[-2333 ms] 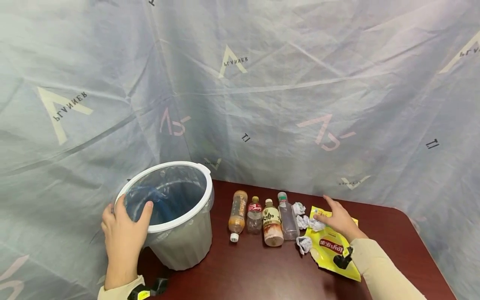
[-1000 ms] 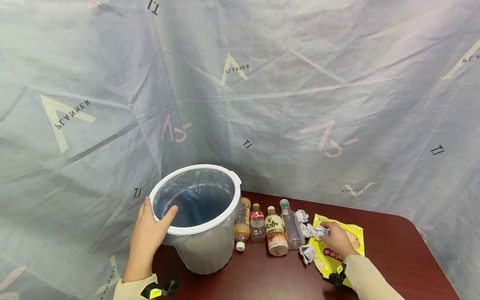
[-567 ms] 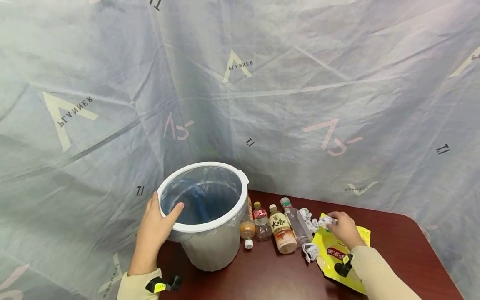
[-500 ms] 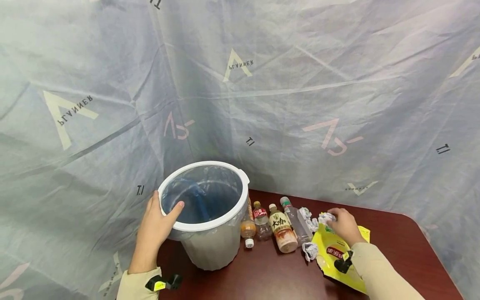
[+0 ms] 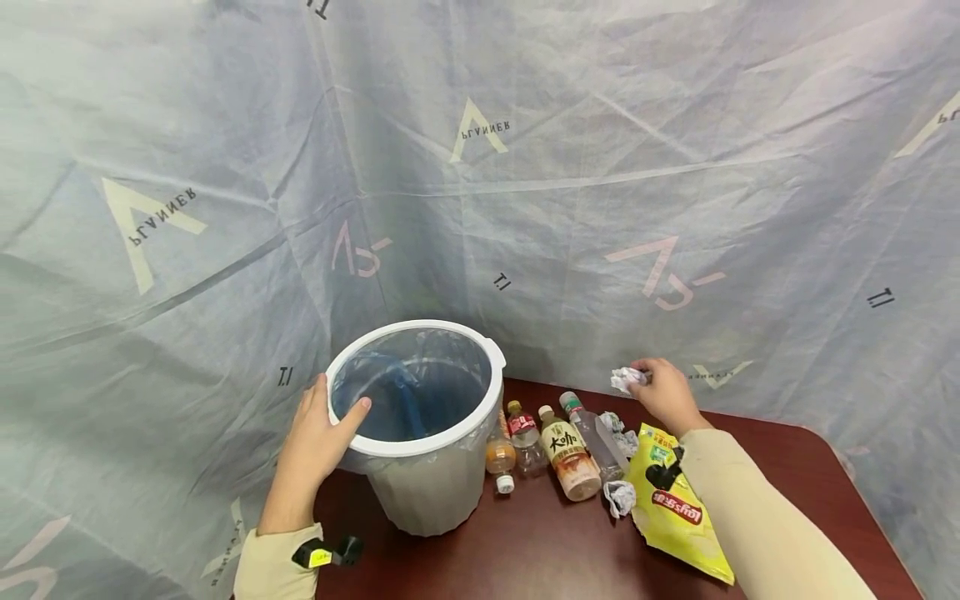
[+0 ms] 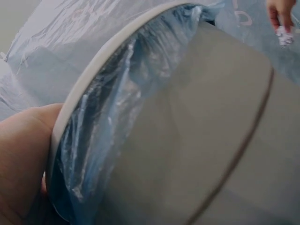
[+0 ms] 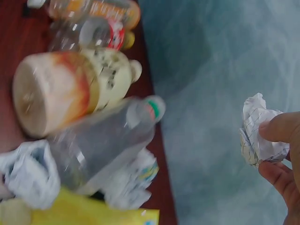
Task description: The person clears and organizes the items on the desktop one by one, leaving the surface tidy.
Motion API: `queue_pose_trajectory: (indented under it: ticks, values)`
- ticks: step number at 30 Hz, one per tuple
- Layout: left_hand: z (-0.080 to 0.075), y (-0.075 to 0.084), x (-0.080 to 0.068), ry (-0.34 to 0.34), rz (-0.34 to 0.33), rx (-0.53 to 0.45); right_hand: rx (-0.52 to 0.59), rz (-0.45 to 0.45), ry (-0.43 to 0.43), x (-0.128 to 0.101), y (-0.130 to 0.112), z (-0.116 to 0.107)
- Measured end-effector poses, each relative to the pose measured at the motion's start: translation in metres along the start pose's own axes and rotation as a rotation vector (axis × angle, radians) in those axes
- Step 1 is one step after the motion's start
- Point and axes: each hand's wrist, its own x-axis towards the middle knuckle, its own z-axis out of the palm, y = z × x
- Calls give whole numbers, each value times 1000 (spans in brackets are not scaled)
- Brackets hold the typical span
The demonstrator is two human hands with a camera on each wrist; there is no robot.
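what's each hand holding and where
Right hand pinches a crumpled paper ball at its side in its fingertips; left hand grips the bin rim.

A crumpled white paper ball [image 5: 623, 380] is pinched, lifted above the bottles; the white-rimmed, blue-lined bin [image 5: 420, 421] stands upright.

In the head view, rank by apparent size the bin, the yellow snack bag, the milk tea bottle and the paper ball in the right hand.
1. bin
2. yellow snack bag
3. milk tea bottle
4. paper ball, pinched by the right hand
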Motion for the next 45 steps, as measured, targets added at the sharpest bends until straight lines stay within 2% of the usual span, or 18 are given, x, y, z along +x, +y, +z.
queue_pose_trajectory:
  ticks: [8,18,26,36,45]
  values:
    - [1,1,-2,27,9,79,55,-52,39,28,-51,-1]
    - [3,0,-2,40,21,72,121,-154,45,48,-108,4]
    - [4,-2,-2,38,16,78,162,-173,6,53,-147,12]
    - [1,0,0,51,25,70,198,-257,6,58,-196,14]
    - [-2,0,-3,51,30,77,224,-284,-47,51,-234,23]
